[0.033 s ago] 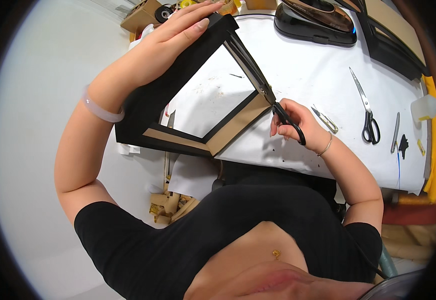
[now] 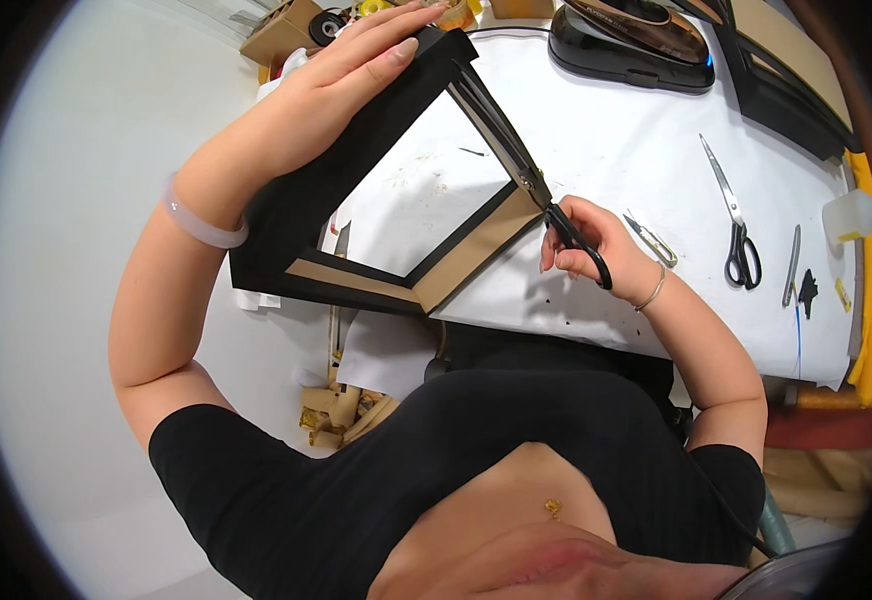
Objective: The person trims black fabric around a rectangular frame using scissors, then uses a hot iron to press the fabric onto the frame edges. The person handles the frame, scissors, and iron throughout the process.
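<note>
A black box-like frame (image 2: 286,215) with a rectangular opening and tan inner faces stands tilted above the table. My left hand (image 2: 341,85) lies flat along its upper outer side, fingers stretched out. On the right, my right hand (image 2: 613,243) is closed on the black handles of a pair of scissors (image 2: 591,262). Their blades run up along the frame's right edge, against the dark strip there; whether the blades are apart is hard to make out. The fingers inside the handle loops are partly hidden.
White paper covers the table (image 2: 596,150). Right of my hand lie a utility knife (image 2: 651,238), second scissors (image 2: 736,235), a slim grey tool (image 2: 792,265) and a squeeze bottle (image 2: 851,215). A black iron-like device (image 2: 631,60) stands at the back, a black-and-tan piece (image 2: 776,80) at back right.
</note>
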A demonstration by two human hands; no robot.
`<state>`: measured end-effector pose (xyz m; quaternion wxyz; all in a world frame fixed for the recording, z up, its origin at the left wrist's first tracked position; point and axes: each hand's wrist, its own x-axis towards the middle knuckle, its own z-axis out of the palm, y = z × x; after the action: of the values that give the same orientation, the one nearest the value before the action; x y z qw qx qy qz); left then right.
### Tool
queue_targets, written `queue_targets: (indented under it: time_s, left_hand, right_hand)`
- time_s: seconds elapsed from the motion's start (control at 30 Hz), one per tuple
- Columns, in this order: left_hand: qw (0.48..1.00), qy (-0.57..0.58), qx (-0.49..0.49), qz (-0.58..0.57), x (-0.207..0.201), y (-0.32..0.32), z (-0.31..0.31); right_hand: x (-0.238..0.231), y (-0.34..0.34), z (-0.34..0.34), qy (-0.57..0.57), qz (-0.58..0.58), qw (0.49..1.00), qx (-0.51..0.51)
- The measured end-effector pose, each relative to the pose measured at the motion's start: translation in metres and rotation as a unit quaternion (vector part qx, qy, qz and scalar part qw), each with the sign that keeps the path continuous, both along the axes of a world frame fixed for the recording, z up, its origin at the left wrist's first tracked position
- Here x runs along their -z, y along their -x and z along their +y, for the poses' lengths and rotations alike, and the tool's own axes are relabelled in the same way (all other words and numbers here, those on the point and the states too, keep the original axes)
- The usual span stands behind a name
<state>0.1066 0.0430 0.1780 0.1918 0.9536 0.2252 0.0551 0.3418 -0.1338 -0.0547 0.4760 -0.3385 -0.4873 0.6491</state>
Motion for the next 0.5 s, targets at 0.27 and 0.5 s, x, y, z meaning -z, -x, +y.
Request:
queue_targets:
  time_s: [0.27, 0.5]
  left_hand:
    - [0.999, 0.014, -0.017, 0.025, -0.01, -0.005, -0.001]
    - [0.999, 0.049, -0.011, 0.02, -0.006, -0.003, 0.0]
  right_hand:
    - [0.008, 0.006, 0.011, -0.033, 0.013, 0.999, -0.001]
    - [0.015, 0.005, 0.013, -0.05, 0.033, 0.998, 0.028]
